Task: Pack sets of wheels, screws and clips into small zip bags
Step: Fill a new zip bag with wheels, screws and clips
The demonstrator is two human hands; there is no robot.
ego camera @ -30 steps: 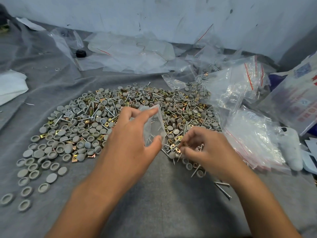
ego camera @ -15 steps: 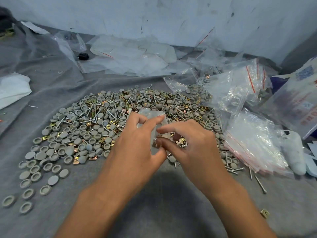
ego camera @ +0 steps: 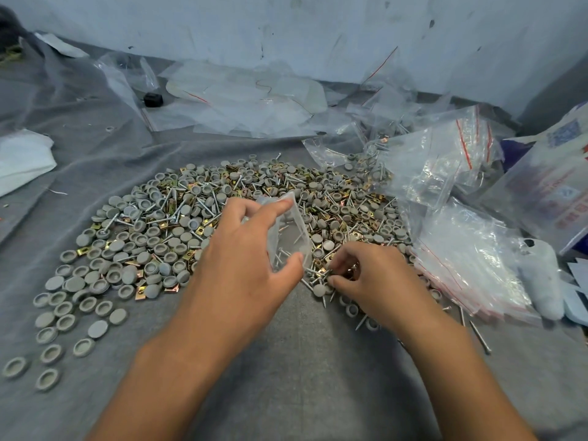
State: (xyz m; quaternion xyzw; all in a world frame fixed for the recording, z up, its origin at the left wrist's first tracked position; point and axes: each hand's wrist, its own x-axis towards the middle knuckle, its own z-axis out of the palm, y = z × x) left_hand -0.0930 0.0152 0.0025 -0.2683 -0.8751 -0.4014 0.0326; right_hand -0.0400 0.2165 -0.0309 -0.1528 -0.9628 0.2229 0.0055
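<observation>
Head view: left hand [ego camera: 245, 249] holds the zip bag [ego camera: 291, 232] upright; right hand [ego camera: 369, 278] beside it pinches screws [ego camera: 318, 275].

Your left hand [ego camera: 245, 262] and right hand [ego camera: 378, 281] are bare, no gloves, rings or watch. Both forearms run uncovered to the lower frame edge, no sleeves showing. Nails short, unpainted.

Right hand [ego camera: 375, 278] pulled back off the zip bag [ego camera: 289, 237], now down in the pile [ego camera: 222, 224] pinching screws. A few screws inside the bag now.
</observation>
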